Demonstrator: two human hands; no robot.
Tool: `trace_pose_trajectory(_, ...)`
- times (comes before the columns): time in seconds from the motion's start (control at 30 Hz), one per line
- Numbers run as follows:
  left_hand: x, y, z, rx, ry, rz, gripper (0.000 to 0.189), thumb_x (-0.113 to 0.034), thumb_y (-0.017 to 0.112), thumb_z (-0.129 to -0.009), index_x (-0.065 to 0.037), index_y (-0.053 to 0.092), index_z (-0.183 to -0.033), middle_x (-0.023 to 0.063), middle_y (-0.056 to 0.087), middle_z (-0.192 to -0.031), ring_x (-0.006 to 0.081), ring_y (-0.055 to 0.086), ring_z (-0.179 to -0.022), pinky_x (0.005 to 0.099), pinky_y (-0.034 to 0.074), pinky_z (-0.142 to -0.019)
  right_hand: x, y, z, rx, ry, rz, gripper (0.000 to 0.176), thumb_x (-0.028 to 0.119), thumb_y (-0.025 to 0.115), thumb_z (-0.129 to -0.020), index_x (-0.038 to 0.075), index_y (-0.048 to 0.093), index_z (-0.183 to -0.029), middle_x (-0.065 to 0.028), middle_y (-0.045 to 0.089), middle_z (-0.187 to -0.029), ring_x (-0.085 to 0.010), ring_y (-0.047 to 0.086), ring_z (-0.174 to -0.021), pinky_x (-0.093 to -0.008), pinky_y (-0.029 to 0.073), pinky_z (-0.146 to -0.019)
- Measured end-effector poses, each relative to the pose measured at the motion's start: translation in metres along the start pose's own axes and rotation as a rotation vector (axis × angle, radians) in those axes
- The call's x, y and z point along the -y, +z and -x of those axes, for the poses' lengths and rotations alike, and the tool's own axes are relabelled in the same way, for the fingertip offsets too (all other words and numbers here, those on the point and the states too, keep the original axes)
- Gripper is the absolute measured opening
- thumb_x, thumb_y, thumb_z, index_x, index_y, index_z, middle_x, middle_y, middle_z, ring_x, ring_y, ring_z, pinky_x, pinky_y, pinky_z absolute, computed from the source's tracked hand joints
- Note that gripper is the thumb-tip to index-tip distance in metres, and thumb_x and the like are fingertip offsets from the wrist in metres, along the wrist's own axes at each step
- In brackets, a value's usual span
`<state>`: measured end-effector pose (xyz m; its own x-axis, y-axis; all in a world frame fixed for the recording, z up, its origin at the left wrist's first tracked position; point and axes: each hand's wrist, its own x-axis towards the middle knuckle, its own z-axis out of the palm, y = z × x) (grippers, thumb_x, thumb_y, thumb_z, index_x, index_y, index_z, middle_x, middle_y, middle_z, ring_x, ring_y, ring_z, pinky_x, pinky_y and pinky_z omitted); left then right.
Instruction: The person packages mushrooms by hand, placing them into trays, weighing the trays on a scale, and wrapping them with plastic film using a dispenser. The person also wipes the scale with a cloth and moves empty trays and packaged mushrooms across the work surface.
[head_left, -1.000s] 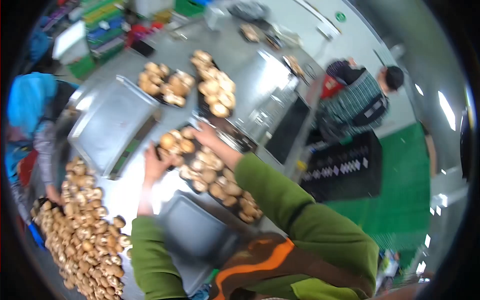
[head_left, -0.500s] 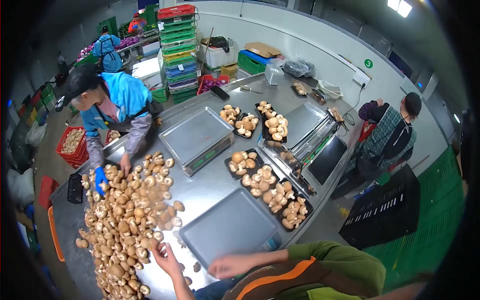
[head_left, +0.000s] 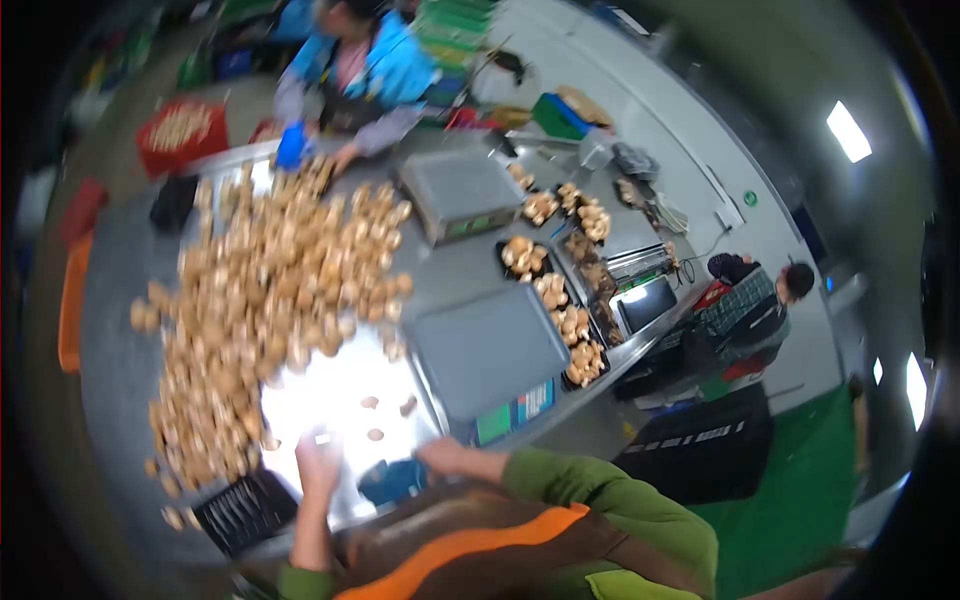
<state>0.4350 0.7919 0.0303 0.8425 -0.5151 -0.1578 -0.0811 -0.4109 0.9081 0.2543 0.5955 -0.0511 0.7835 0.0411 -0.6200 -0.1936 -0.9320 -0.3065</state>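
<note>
My left hand (head_left: 318, 462), smeared by motion, is over the bright steel tabletop; a small whitish spot shows at its fingertips, too blurred to name. My right hand (head_left: 440, 456) is at the near edge of the grey scale plate (head_left: 488, 350), beside a blue cloth-like thing (head_left: 392, 482); its fingers are blurred. A large pile of brown mushrooms (head_left: 270, 290) covers the left of the table. Several loose bits, one a small brown piece (head_left: 375, 434), lie between pile and scale. An empty black tray (head_left: 245, 512) rests left of my left hand.
Filled black trays of mushrooms (head_left: 572, 325) line the scale's right side. A second scale (head_left: 460, 190) stands behind. Across the table, a co-worker in blue (head_left: 385, 65) reaches into the pile with a gloved hand (head_left: 292, 146). Another person (head_left: 745, 310) is at right, near a black crate (head_left: 700, 445).
The view has turned and shifted. My left hand has left the pile's edge and come nearer my body. A black tray and the blue cloth-like thing now show near me.
</note>
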Motion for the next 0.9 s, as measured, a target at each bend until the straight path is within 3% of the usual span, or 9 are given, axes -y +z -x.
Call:
trace_pose_trajectory(0.07, -0.003, -0.014, 0.031, 0.171, -0.038, -0.112, 0.036, -0.018, 0.064, -0.080, 0.001, 0.058, -0.110, 0.0179, 0.064, -0.098, 0.0280, 0.063, -0.092, 0.0351, 0.050, -0.075, -0.021, 0.019, -0.014, 0.106, 0.005, -0.116, 0.040, 0.032, 0.075, -0.067, 0.009, 0.061, -0.096, -0.0144, 0.064, -0.095, -0.0340, 0.061, -0.092, -0.0461, 0.049, -0.075)
trace_pose_trajectory(0.13, 0.005, -0.015, 0.049, 0.216, -0.048, 0.124, 0.035, -0.021, 0.065, -0.082, -0.002, 0.059, -0.111, 0.0170, 0.063, -0.098, 0.0281, 0.063, -0.091, 0.0369, 0.050, -0.078, -0.021, 0.003, -0.013, 0.155, -0.080, -0.045, 0.029, 0.026, 0.071, -0.071, 0.008, 0.066, -0.093, -0.0121, 0.066, -0.095, -0.0312, 0.063, -0.088, -0.0414, 0.050, -0.073)
trace_pose_trajectory(0.2, 0.003, -0.031, 0.063, 0.374, -0.055, -0.008, 0.039, -0.024, 0.066, -0.081, -0.002, 0.058, -0.112, 0.0168, 0.062, -0.100, 0.0303, 0.062, -0.089, 0.0369, 0.049, -0.080, 0.016, -0.051, -0.002, 0.210, -0.097, 0.107, 0.032, 0.030, 0.070, -0.072, 0.007, 0.065, -0.094, -0.0131, 0.066, -0.093, -0.0323, 0.063, -0.089, -0.0411, 0.050, -0.073)
trace_pose_trajectory(0.23, 0.016, -0.033, 0.069, 0.415, 0.020, -0.107, 0.042, -0.023, 0.066, -0.080, -0.002, 0.057, -0.114, 0.0171, 0.061, -0.103, 0.0320, 0.060, -0.094, 0.0388, 0.047, -0.084, 0.038, -0.070, -0.005, 0.038, -0.132, 0.044, 0.033, 0.031, 0.070, -0.073, 0.006, 0.065, -0.094, -0.0139, 0.066, -0.092, -0.0326, 0.063, -0.089, -0.0409, 0.049, -0.074)
trace_pose_trajectory(0.33, 0.045, -0.032, 0.079, 0.539, 0.061, -0.309, 0.045, -0.023, 0.067, -0.078, -0.001, 0.056, -0.116, 0.0185, 0.059, -0.107, 0.0324, 0.056, -0.102, 0.0406, 0.045, -0.089, 0.120, -0.111, -0.030, -0.310, -0.142, -0.348, 0.033, 0.031, 0.069, -0.075, 0.003, 0.064, -0.092, -0.0147, 0.066, -0.086, -0.0295, 0.064, -0.081, -0.0387, 0.049, -0.070)
trace_pose_trajectory(0.4, 0.052, -0.029, 0.084, 0.553, 0.024, -0.272, 0.045, -0.023, 0.067, -0.078, -0.001, 0.056, -0.116, 0.0193, 0.057, -0.110, 0.0334, 0.053, -0.107, 0.0419, 0.042, -0.093, 0.166, -0.101, -0.070, -0.251, -0.273, -0.851, 0.041, 0.039, 0.069, -0.078, -0.001, 0.061, -0.084, -0.0142, 0.064, -0.069, -0.0230, 0.063, -0.065, -0.0340, 0.049, -0.060)
trace_pose_trajectory(0.5, 0.082, -0.009, 0.084, 0.483, 0.123, -0.346, 0.041, -0.024, 0.065, -0.080, -0.002, 0.056, -0.112, 0.0188, 0.059, -0.106, 0.0362, 0.054, -0.101, 0.0410, 0.042, -0.088, 0.241, -0.101, -0.091, -0.094, -0.220, -0.467, 0.059, 0.062, 0.066, -0.069, 0.003, 0.062, -0.070, -0.0146, 0.064, -0.068, -0.0292, 0.064, -0.069, -0.0391, 0.050, -0.064)
trace_pose_trajectory(0.6, 0.097, 0.002, 0.080, 0.478, 0.230, -0.215, 0.030, -0.022, 0.059, -0.084, -0.003, 0.057, -0.106, 0.0156, 0.060, -0.103, 0.0296, 0.055, -0.100, 0.0408, 0.040, -0.088, 0.262, -0.079, -0.104, -0.198, -0.229, -0.300, 0.035, 0.038, 0.068, -0.071, 0.003, 0.067, -0.078, -0.0169, 0.065, -0.077, -0.0337, 0.064, -0.079, -0.0423, 0.051, -0.071)
trace_pose_trajectory(0.9, 0.080, -0.002, 0.055, 0.611, 0.248, -0.218, 0.032, -0.021, 0.060, -0.081, -0.001, 0.053, -0.107, 0.0173, 0.057, -0.100, 0.0315, 0.055, -0.096, 0.0374, 0.043, -0.084, 0.271, -0.095, -0.098, -0.147, -0.121, -0.225, 0.032, 0.030, 0.068, -0.073, -0.002, 0.066, -0.076, -0.0191, 0.066, -0.079, -0.0323, 0.066, -0.079, -0.0394, 0.052, -0.074)
